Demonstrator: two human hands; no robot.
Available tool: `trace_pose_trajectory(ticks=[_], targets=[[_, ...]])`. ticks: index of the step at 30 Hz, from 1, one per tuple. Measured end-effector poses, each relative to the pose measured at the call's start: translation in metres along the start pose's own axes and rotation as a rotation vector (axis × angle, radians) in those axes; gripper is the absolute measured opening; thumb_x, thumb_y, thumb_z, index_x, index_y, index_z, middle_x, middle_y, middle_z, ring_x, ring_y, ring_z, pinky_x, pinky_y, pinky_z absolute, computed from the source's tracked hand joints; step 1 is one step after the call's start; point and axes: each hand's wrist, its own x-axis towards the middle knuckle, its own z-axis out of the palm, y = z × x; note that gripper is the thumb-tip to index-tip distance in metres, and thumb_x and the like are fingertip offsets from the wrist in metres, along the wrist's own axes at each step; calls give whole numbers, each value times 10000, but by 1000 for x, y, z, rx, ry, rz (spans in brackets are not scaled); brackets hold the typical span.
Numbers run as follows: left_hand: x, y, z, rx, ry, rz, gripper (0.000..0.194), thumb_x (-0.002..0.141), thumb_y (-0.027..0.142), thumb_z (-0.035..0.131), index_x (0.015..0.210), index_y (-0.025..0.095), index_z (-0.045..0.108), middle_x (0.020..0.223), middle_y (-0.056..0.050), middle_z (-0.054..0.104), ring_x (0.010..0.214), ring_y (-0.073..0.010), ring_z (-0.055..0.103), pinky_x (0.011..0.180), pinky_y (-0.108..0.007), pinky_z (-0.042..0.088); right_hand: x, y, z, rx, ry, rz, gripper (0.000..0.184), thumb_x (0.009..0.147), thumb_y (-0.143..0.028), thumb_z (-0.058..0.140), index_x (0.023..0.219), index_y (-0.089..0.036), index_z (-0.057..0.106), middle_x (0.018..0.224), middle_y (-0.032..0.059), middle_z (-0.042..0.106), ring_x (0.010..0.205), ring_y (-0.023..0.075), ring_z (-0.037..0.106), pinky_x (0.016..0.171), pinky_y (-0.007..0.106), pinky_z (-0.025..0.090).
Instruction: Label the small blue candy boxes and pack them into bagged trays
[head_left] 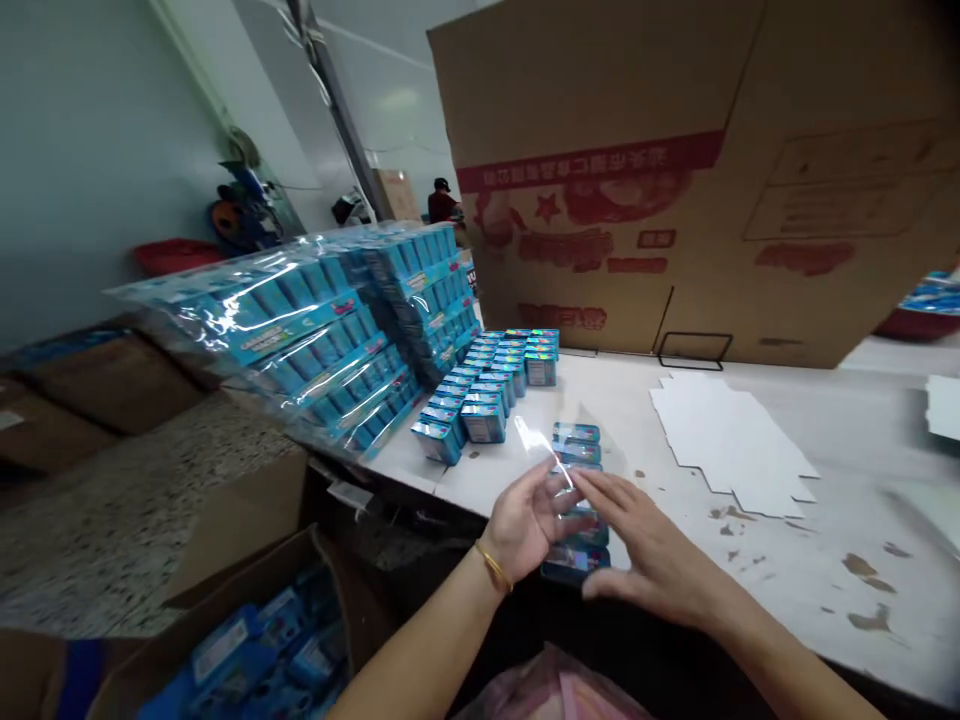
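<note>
A row of small blue boxes [576, 453] lies on the white table near its front edge, running away from me, with what looks like clear film over it. My left hand [523, 525] is at the row's left side, palm turned inward, fingers apart and partly over the boxes. From the right, my right hand [649, 550] reaches to the same row with its fingers stretched and thumb spread. Its fingertips come close to those of the left hand. Whether either hand touches the film, I cannot tell. The middle boxes are partly hidden behind my fingers.
Small blue boxes [484, 418] stand in rows beyond my hands. Left of them are plastic-wrapped display packs [300, 340]. A big cardboard box [600, 120] blocks the back; a flat white card blank [724, 440] lies right. An open carton [330, 580] sits lower left. A person [442, 205] is far behind.
</note>
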Motion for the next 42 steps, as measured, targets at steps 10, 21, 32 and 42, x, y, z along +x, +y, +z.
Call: trace_pose_trajectory(ticks=[10, 21, 32, 42], targets=[[8, 15, -27, 382, 234, 201, 544, 749, 301, 544, 1237, 178, 338, 1129, -144, 541, 805, -170, 616, 588, -262, 511, -4, 6, 22, -427, 334, -93, 202, 833, -90, 411, 885, -135, 601, 821, 69, 642, 750, 152, 554, 673, 269, 415], [-8, 12, -51, 1522, 238, 819, 164, 783, 267, 497, 857, 178, 613, 811, -38, 600, 690, -115, 551, 650, -249, 458, 26, 5, 45, -236, 119, 176, 255, 803, -328, 538, 604, -174, 497, 620, 4, 554, 616, 120, 493, 580, 227, 322], [37, 30, -36, 1278, 405, 918, 150, 741, 240, 512, 854, 154, 561, 677, -1, 601, 550, -90, 541, 556, -212, 455, 18, 58, 11, -490, -188, 693, 256, 855, -240, 360, 921, -196, 604, 805, 75, 639, 709, 193, 589, 596, 279, 380], [92, 87, 32, 482, 101, 805, 691, 752, 277, 575, 1329, 302, 196, 1174, -55, 551, 920, -144, 595, 543, -163, 515, 75, 101, -25, 169, 996, 601, 505, 853, -302, 359, 1343, -247, 247, 1042, 38, 610, 655, 99, 570, 610, 244, 474]])
